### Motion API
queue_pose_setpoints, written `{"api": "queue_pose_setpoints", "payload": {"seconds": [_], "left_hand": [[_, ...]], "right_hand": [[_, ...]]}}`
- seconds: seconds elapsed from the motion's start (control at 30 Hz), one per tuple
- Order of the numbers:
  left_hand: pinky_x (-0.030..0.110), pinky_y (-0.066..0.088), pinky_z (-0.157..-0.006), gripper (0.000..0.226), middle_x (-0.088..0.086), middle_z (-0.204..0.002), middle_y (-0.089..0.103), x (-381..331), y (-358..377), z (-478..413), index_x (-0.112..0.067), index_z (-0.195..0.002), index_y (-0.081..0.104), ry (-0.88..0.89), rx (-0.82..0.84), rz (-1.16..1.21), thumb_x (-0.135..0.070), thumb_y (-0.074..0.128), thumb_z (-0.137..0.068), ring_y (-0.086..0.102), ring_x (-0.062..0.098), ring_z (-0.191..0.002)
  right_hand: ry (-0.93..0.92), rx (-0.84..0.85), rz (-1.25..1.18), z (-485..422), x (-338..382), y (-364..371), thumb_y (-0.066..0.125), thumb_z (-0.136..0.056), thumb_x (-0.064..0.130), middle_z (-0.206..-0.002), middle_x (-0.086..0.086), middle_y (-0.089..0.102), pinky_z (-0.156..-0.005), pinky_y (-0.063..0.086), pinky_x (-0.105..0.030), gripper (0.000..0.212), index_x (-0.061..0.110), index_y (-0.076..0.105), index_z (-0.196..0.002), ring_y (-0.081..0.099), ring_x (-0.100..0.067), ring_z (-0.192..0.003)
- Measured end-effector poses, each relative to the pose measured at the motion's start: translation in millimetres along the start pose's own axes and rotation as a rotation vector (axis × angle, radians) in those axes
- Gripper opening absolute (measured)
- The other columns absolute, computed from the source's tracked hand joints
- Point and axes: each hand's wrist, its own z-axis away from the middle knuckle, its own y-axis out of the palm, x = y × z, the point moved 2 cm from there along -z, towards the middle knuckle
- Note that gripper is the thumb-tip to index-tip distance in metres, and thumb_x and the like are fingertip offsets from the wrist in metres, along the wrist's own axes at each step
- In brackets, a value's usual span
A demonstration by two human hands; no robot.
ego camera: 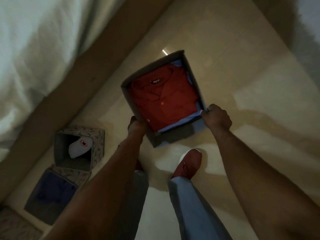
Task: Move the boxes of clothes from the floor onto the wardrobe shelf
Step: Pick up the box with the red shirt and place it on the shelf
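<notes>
A grey fabric box (173, 137) with a folded red shirt (164, 99) on top of blue clothes is held above the tiled floor. My left hand (136, 125) grips its near left corner, and my right hand (217, 117) grips its near right corner. On the floor at the lower left stand two more patterned boxes: one with a white cap (79, 147) inside, and one with dark blue clothes (52, 191) nearer to me. No wardrobe shelf is in view.
A bed with white bedding (43, 49) and a brown wooden side rail (72, 87) runs along the left. My legs in light blue trousers and a red shoe (187, 163) stand on the beige tiled floor (251, 75) below the held box.
</notes>
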Motion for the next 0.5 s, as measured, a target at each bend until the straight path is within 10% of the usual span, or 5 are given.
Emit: {"api": "queue_pose_setpoints", "payload": {"seconds": [0.13,0.5], "left_hand": [[0.044,0.053,-0.091,0.044,0.011,-0.115,0.063,11.0,-11.6,-6.9,-0.020,-0.128,0.049,0.001,-0.055,-0.079,-0.027,0.061,-0.086,0.061,0.032,-0.097],[0.041,0.057,-0.081,0.032,0.018,-0.109,0.069,-16.2,-61.4,56.8,-0.010,-0.115,0.064,0.207,-0.067,-0.458,-0.017,0.044,-0.091,0.067,0.034,-0.093]], "right_hand": [[0.063,0.081,0.050,-4.9,-6.8,3.6,0.054,-0.086,0.065,-0.131,-0.015,0.060,-0.083,0.046,-0.036,0.068,0.015,0.053,-0.133,0.058,-0.037,-0.116],[-0.052,0.035,0.062,59.7,-14.8,-25.8,0.042,-0.098,0.028,-0.129,-0.020,0.060,-0.088,0.046,-0.038,0.039,0.017,0.055,-0.133,0.059,-0.041,-0.112]]}}
